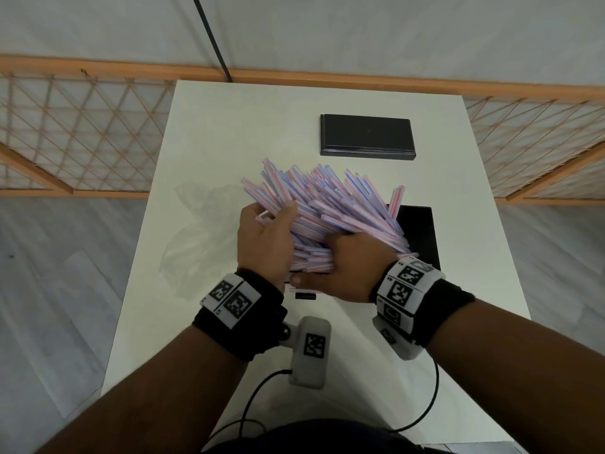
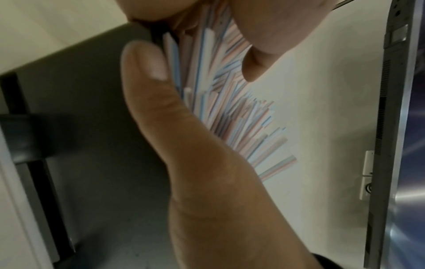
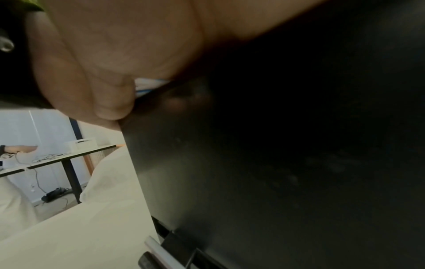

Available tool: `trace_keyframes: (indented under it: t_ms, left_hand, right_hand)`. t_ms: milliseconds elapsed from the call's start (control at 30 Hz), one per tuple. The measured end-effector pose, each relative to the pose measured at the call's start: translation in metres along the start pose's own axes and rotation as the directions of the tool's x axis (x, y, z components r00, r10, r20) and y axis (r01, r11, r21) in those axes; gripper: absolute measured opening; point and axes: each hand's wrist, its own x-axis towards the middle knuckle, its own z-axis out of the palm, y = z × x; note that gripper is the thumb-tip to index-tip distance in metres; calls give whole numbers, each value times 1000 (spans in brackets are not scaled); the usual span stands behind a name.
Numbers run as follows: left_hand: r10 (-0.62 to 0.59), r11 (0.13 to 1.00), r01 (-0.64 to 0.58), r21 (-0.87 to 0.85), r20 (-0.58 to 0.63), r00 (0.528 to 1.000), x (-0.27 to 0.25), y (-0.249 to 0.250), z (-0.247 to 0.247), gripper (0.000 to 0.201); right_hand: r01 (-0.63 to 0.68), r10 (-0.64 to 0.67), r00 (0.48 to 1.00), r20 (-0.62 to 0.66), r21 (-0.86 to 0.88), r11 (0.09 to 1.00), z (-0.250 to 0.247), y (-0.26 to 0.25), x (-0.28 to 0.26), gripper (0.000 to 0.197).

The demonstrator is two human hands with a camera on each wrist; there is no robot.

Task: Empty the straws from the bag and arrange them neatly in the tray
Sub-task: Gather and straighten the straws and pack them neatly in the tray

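A thick bundle of pink, white and blue striped straws [image 1: 330, 208] fans out away from me above the black tray [image 1: 420, 234], which is mostly hidden beneath it. My left hand [image 1: 266, 244] grips the bundle's left side, thumb along the straws [image 2: 220, 102]. My right hand [image 1: 340, 270] grips the near ends from the right. In the right wrist view a few straw ends [image 3: 147, 87] peek out beside the palm, over the dark tray [image 3: 276, 163]. The empty clear plastic bag [image 1: 196, 237] lies crumpled on the table to the left.
The black tray lid [image 1: 366, 136] lies flat at the far side of the white table [image 1: 229, 126]. A small black object [image 1: 305, 295] sits near the tray's front. An orange lattice fence [image 1: 82, 126] runs behind the table. Cables hang from my wrist cameras.
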Motion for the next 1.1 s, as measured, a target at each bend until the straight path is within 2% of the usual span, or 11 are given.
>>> trace_keyframes:
  t_ms: [67,167,333,467,600,667,733,800,867,967,1100]
  left_hand:
    - [-2,1000,2,-15,-6,1000,1,-1,0,13]
    - [4,999,-5,-49,-19,1000,0,1,1,9]
    - [25,999,-26,-33,-30,999,-1,0,0,9]
    - [109,994,-109,1,-48,993,-2,-2,-2,13]
    - [72,994,-69,83,-32,997,-2,-1,-5,39]
    - [82,986,-75,152,-40,996,0,-3,-9,52]
    - [155,936,-142,322,-16,988,2,-6,-16,49]
    - [219,837,-199,510,21,975,2,-7,-21,40]
    - [261,739,-240,629,61,963,4,-6,-25,37]
    - [326,659,-305,687,105,940,7,-4,-27,43]
    - [424,549,-401,733,170,890,5,2,-29,38]
  right_hand:
    - [-37,37,999,4,-13,999,1,0,2,77]
    - [-69,69,998,12,5,998,1,3,5,75]
    - [-33,34,999,42,-15,999,1,5,8,76]
    - [-33,33,999,-11,-14,999,0,4,9,107]
    - [-125,115,988,-99,-92,988,-5,-1,2,96]
    - [-136,125,985,-116,-92,987,-3,-1,-1,97]
    - [-128,120,985,-120,-61,990,0,1,-4,101]
    - [-97,88,986,-140,-61,993,4,5,-6,102]
    - [-61,52,986,-161,-55,997,7,9,-9,93]
    - [6,-11,974,-228,-25,1000,10,12,-14,78]
    - [73,-96,946,-309,-87,994,12,12,-22,70]
